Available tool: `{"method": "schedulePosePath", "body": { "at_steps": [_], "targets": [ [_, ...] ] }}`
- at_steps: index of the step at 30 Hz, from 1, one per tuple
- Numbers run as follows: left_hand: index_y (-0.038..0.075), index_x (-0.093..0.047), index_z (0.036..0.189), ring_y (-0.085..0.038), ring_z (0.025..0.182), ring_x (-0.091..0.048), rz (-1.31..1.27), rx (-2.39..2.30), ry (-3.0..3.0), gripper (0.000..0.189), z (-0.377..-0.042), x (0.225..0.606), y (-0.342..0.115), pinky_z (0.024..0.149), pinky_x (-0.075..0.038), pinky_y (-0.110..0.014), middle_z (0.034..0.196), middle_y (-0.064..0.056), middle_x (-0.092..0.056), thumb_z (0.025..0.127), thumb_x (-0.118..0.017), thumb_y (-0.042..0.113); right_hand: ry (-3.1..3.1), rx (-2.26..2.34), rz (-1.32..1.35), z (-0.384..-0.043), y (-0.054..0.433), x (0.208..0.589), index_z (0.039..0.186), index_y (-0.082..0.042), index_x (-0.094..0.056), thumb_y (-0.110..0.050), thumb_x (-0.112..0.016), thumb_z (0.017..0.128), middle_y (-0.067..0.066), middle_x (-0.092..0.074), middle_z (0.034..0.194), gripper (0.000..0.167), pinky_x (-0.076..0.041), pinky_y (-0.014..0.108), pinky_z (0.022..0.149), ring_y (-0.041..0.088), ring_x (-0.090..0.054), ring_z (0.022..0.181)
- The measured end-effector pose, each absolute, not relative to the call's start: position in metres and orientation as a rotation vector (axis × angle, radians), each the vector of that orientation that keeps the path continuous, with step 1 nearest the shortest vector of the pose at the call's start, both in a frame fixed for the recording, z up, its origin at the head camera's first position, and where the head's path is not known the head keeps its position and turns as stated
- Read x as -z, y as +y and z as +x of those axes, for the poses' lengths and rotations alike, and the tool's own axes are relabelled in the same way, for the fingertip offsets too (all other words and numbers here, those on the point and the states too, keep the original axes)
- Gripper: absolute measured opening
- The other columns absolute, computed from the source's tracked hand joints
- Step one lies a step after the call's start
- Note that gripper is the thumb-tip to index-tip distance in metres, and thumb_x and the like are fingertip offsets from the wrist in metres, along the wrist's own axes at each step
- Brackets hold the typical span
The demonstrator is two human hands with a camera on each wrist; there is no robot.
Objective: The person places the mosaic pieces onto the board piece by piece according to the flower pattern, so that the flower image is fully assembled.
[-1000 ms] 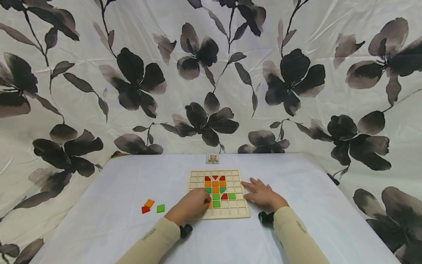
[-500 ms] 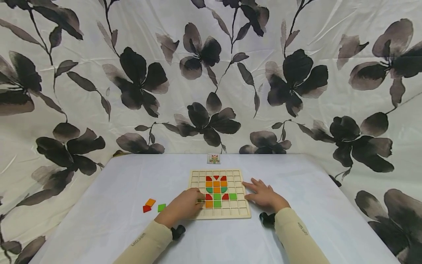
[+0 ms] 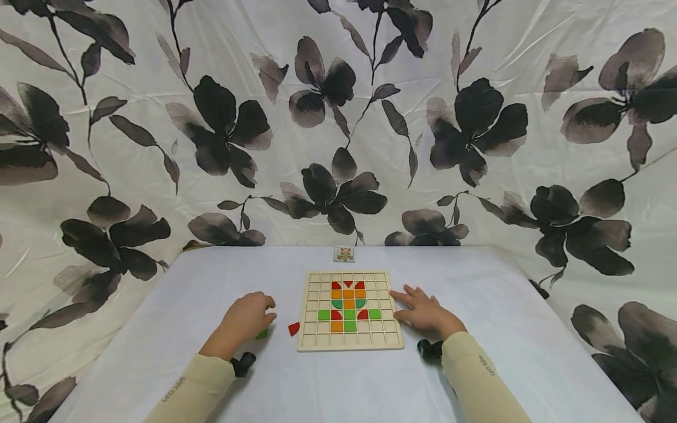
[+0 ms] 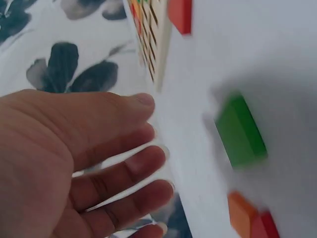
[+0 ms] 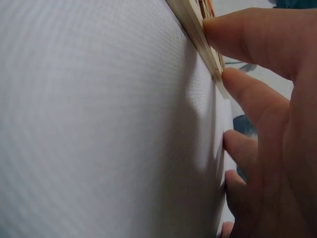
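A wooden grid board (image 3: 312,341) lies on the white cloth, with red, orange and green tiles set in its cells. A green square (image 3: 324,315) sits in a cell left of a red quarter-round tile (image 3: 335,315). Off the board's left side hovers my left hand (image 3: 243,320), its fingers loosely bent and nothing between them. Below it lies a loose green tile (image 4: 241,131), near an orange tile (image 4: 241,213) and a red one (image 4: 264,225); the hand hides these last two in the head view. My right hand (image 3: 423,312) touches the board's right edge with thumb and index finger.
A loose red quarter-round tile (image 3: 294,329) lies just off the board's left edge. Behind the board, a small pattern card (image 3: 345,254) stands by the table's far edge. A floral cloth (image 3: 338,117) hangs beyond the table.
My left hand has left the board and moved left over the loose tiles. A green square now shows in a left cell, and a red tile beside the board. The right hand stays put.
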State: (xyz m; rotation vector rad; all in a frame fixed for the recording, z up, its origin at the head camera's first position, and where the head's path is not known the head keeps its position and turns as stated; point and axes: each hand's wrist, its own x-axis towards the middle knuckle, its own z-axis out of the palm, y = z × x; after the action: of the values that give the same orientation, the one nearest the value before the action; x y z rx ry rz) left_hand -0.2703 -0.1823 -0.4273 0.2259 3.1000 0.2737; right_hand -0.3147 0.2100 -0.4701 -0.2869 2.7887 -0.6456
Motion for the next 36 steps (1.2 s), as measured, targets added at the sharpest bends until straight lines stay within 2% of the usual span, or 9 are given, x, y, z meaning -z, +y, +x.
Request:
{"method": "schedulePosePath", "body": {
  "at_steps": [5,10,13,22,28,36],
  "targets": [
    [0.002,-0.070,0.103,-0.024,0.086,-0.066,0.129,-0.200,3.096,0.024,-0.268,0.425,-0.206,0.078,-0.053,-0.045,0.098,-0.009,-0.071,0.086,-0.070,0.018,2.803,0.620,-0.309,-0.315,0.210,0.471,0.149,-0.025,-0.039,-0.040,-0.055,0.093,0.015,-0.022,0.160,0.059,-0.006,0.069,0.113,0.044,-0.011,0.148],
    [0.000,-0.066,0.091,-0.020,0.070,-0.056,0.010,-0.170,3.051,0.020,-0.264,0.423,-0.221,0.068,-0.049,-0.042,0.080,-0.006,-0.066,0.085,-0.067,0.020,2.816,0.602,-0.314,-0.316,0.210,0.472,0.149,-0.025,-0.039,-0.040,-0.055,0.093,0.015,-0.023,0.160,0.060,-0.006,0.069,0.112,0.044,-0.012,0.148],
    [0.001,-0.063,0.086,-0.020,0.065,-0.051,-0.024,-0.159,3.027,0.022,-0.262,0.425,-0.226,0.062,-0.046,-0.038,0.073,-0.006,-0.060,0.086,-0.068,0.023,2.813,0.611,-0.307,-0.317,0.211,0.473,0.148,-0.025,-0.040,-0.041,-0.055,0.093,0.015,-0.023,0.160,0.060,-0.006,0.070,0.112,0.044,-0.012,0.147],
    [0.002,-0.062,0.084,-0.019,0.064,-0.050,-0.015,-0.200,3.045,0.015,-0.264,0.431,-0.229,0.060,-0.044,-0.034,0.071,-0.004,-0.059,0.082,-0.066,0.016,2.807,0.626,-0.283,-0.316,0.209,0.472,0.148,-0.027,-0.040,-0.042,-0.056,0.092,0.013,-0.023,0.160,0.060,-0.007,0.068,0.113,0.043,-0.011,0.148],
    [0.005,-0.063,0.083,-0.019,0.065,-0.051,0.039,-0.299,3.043,0.013,-0.268,0.430,-0.219,0.058,-0.040,-0.032,0.071,-0.003,-0.057,0.083,-0.066,0.018,2.818,0.600,-0.277,-0.312,0.205,0.469,0.147,-0.026,-0.041,-0.038,-0.056,0.092,0.015,-0.026,0.159,0.059,-0.008,0.070,0.111,0.045,-0.014,0.147],
    [0.006,-0.068,0.094,-0.017,0.069,-0.052,0.155,-0.304,3.086,0.021,-0.277,0.424,-0.170,0.064,-0.046,-0.032,0.080,-0.001,-0.062,0.080,-0.074,0.022,2.822,0.546,-0.264,-0.310,0.203,0.465,0.148,-0.027,-0.041,-0.040,-0.055,0.092,0.013,-0.028,0.159,0.059,-0.011,0.070,0.112,0.043,-0.017,0.147]
  ]
}}
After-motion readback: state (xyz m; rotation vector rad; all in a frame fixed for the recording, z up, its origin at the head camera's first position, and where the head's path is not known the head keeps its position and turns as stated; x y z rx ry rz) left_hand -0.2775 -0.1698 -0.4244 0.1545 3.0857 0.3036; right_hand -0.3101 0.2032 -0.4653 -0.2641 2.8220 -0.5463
